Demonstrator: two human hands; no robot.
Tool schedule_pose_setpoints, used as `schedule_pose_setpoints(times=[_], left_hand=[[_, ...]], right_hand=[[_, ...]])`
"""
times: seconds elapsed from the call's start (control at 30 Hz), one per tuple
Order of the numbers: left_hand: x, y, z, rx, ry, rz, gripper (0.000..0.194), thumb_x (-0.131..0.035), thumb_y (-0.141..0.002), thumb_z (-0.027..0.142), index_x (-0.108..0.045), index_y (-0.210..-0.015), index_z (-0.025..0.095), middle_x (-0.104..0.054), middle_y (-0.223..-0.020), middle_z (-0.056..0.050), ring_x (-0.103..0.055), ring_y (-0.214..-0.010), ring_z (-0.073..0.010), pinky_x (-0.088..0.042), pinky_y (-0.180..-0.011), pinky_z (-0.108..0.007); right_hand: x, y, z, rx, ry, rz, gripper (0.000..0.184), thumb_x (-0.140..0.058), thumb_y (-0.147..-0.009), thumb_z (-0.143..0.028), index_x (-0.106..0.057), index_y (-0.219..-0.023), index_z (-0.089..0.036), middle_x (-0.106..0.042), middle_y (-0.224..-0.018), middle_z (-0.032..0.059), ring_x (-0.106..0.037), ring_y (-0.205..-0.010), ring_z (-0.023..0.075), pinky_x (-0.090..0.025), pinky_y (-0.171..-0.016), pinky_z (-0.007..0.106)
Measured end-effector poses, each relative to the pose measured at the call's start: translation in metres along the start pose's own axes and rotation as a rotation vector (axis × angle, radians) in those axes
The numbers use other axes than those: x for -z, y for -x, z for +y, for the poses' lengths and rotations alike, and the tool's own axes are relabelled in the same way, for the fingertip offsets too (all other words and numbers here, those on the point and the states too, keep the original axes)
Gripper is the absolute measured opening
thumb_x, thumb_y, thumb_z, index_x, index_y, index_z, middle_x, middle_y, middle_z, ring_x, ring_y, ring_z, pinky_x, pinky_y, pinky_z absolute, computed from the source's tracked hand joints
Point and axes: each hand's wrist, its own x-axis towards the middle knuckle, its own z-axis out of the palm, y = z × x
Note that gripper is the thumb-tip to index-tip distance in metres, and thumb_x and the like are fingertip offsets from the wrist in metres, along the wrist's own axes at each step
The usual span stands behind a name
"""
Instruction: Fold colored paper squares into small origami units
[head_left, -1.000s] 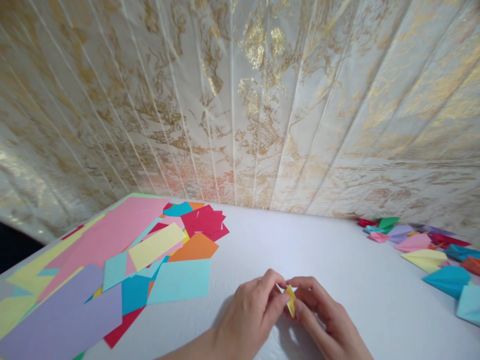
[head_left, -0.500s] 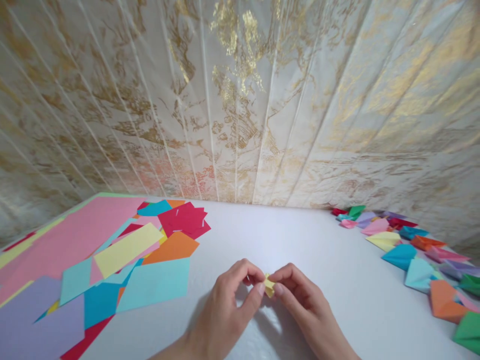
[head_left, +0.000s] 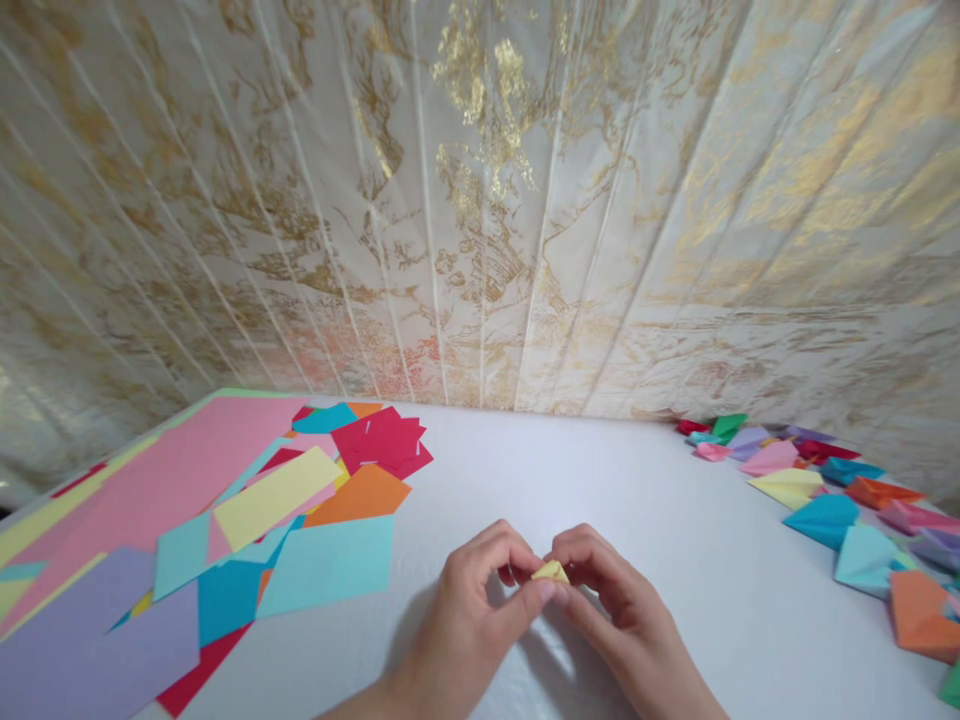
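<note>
At 5 o'clock, my left hand point(head_left: 471, 600) and right hand point(head_left: 619, 605) pinch small folded pale-yellow paper point(head_left: 552, 571); judged light, crushable; hold edges

Soft, fairly bright light on the white table point(head_left: 555, 475), blurry-edged shadows beside the left hand point(head_left: 469, 615) and right hand point(head_left: 626, 610), glints on the gold-patterned backdrop point(head_left: 487, 250), dimmer left edge, wide-angle stretching toward the sides, slightly soft detail

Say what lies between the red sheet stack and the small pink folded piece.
Only bare white tabletop lies between the red stack and the pink piece, as the head view shows.
</note>
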Motion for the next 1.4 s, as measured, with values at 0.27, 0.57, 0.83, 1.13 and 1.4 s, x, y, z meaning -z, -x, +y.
schedule_pose_setpoints(times=[0.27,0.57,0.83,1.13,1.4], left_hand=[[-0.001,0.000,-0.002,-0.002,-0.037,0.003,0.016,-0.065,-0.086,0.020,-0.060,-0.071,0.018,-0.058,-0.075,0.001,-0.055,-0.074,-0.0140,-0.041,-0.070,-0.023],[-0.002,0.001,0.002,-0.004,-0.030,-0.054,0.018,-0.063,-0.085,0.021,-0.056,-0.069,0.019,-0.057,-0.072,0.002,-0.053,-0.070,-0.0136,-0.040,-0.066,-0.023],[0.000,0.003,-0.005,-0.014,-0.126,-0.133,0.028,-0.062,-0.077,0.005,-0.055,-0.098,0.021,-0.064,-0.094,0.000,-0.061,-0.088,-0.0167,-0.046,-0.081,-0.025],[0.003,-0.002,-0.012,-0.088,-0.098,-0.048,0.028,-0.050,-0.081,-0.002,-0.062,-0.093,0.020,-0.065,-0.095,0.000,-0.062,-0.091,-0.0153,-0.047,-0.085,-0.024],[0.003,-0.004,-0.013,-0.035,-0.082,-0.033,0.018,-0.055,-0.086,0.008,-0.064,-0.094,0.022,-0.068,-0.095,0.000,-0.065,-0.092,-0.0164,-0.048,-0.084,-0.025]], right_hand=[[0.005,-0.003,0.011,-0.094,-0.152,-0.042,0.027,-0.069,-0.088,-0.046,-0.070,-0.081,-0.020,-0.065,-0.082,0.0040,-0.063,-0.080,0.0201,-0.051,-0.075,0.029],[0.007,0.000,0.007,-0.145,-0.052,-0.049,0.037,-0.067,-0.086,-0.055,-0.068,-0.075,-0.019,-0.067,-0.075,0.0035,-0.063,-0.075,0.0201,-0.049,-0.071,0.028],[0.003,-0.007,0.016,-0.190,-0.184,-0.011,0.037,-0.071,-0.084,-0.055,-0.061,-0.092,-0.021,-0.062,-0.072,0.0002,-0.059,-0.069,0.0176,-0.048,-0.066,0.028],[0.007,-0.007,0.014,-0.077,-0.110,0.022,0.029,-0.062,-0.092,-0.048,-0.066,-0.088,-0.020,-0.065,-0.081,0.0026,-0.061,-0.078,0.0184,-0.049,-0.072,0.029],[0.002,-0.002,0.004,-0.041,0.030,-0.026,0.016,-0.065,-0.090,-0.037,-0.068,-0.087,-0.021,-0.071,-0.086,0.0032,-0.065,-0.082,0.0197,-0.050,-0.078,0.028]])
